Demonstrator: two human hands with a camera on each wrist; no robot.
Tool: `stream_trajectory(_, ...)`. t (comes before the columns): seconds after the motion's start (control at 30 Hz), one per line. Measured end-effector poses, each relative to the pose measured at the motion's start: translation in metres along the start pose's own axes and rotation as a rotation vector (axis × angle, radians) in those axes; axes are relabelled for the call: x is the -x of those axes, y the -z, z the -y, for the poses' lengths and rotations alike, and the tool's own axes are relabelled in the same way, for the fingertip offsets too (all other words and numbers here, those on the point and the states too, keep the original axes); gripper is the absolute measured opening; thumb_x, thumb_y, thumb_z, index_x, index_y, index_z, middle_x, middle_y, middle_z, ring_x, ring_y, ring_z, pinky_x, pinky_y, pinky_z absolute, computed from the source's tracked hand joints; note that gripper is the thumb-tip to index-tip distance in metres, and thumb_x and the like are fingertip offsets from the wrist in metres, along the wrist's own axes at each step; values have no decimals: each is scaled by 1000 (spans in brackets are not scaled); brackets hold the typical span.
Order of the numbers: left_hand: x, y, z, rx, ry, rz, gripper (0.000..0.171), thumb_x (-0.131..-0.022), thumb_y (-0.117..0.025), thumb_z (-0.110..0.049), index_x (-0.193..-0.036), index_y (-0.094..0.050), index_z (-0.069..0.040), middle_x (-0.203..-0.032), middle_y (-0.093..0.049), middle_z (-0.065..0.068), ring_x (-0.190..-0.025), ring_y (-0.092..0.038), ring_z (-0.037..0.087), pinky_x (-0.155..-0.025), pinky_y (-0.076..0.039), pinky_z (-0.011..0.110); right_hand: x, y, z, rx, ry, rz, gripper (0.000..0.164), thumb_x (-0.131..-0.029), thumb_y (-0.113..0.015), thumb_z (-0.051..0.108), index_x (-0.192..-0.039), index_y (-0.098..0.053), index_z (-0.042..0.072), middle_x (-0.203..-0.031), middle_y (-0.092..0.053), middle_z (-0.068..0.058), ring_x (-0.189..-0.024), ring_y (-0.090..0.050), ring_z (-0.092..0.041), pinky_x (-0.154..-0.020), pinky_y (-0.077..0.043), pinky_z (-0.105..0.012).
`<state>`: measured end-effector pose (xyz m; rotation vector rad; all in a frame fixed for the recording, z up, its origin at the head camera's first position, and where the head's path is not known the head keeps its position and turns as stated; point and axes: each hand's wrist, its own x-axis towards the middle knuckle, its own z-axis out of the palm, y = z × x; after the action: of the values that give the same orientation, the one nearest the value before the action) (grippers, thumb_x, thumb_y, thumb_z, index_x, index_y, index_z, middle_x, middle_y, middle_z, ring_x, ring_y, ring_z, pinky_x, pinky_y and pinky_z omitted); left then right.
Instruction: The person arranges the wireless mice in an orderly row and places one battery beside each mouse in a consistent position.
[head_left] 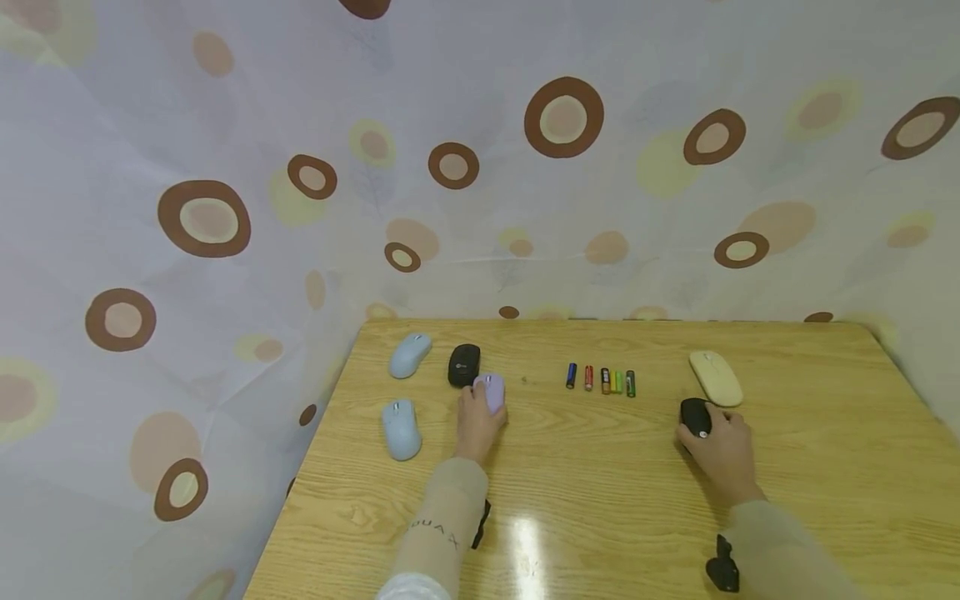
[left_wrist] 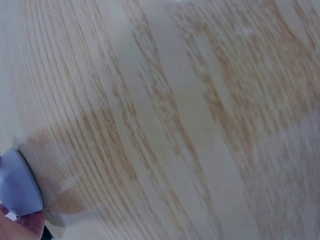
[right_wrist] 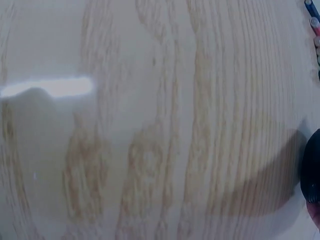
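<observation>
Left hand (head_left: 477,419) has its grip around the purple mouse (head_left: 491,389), thumb down the right side, fingers on the left. Right hand (head_left: 724,447) grips a black mouse (head_left: 695,415) from the near side, so both grips are full. Can't tell if either mouse is off the wood or just sitting on it, the wrist views only catch an edge of each.

What'd worry me on the left: the other black mouse (head_left: 464,364) is right up against those fingers on the far left. If the hand swings that way, it'd probably get bumped or shoved. Same deal on the right, the cream mouse (head_left: 717,379) sits just beyond the fingers, so a push toward the far side could clip it. Shells look smooth too, so a loose pinch might let one slip.

Between the hands, a bit to the far side, there's a row of five batteries (head_left: 606,382). They're round, so I'd guess a stray knuckle or a sliding mouse would set them rolling across the counter (head_left: 585,475).

Farther left, two light blue mice, one far (head_left: 409,356) and one nearer (head_left: 401,430), look safely out of reach of that mess.
</observation>
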<state>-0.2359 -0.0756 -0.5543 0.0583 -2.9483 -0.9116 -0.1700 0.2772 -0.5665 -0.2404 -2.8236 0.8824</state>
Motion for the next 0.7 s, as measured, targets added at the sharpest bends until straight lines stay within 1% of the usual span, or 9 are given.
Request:
stream_trajectory(0.2,0,1,-1,16,7,7,58,-84,-64,-20,-131,-40,5,-116,-42,22,-104,-45,30,-84,-45,38,-2,-6,7,22,13,21,64,-85,-56,26,-126,-37,-18,-113,-36,-42,-97,-40,-54,-74,-39,-60)
stream_trajectory(0.4,-1,-2,0,26,0,-27,57,-81,-65,-18,-128,-43,6,-112,-43,22,-101,-45,30,-83,-45,39,-1,-6,7,24,14,42,65,-87,-56,27,-127,-35,-18,-113,-36,-43,-98,-39,-54,-74,-39,-60)
stream_trajectory(0.6,-3,-5,2,23,-11,-40,55,-81,-65,-17,-127,-44,6,-112,-44,22,-101,-45,30,-82,-45,39,1,-5,8,13,-2,89,65,-89,-54,29,-128,-33,-19,-114,-35,-43,-100,-37,-56,-76,-38,-61)
stream_trajectory(0.7,-3,-5,1,24,-11,-45,55,-80,-65,-16,-126,-44,7,-110,-45,22,-100,-46,31,-82,-45,39,0,-5,7,19,3,93,64,-89,-54,28,-127,-33,-18,-114,-35,-43,-101,-37,-57,-76,-38,-61)
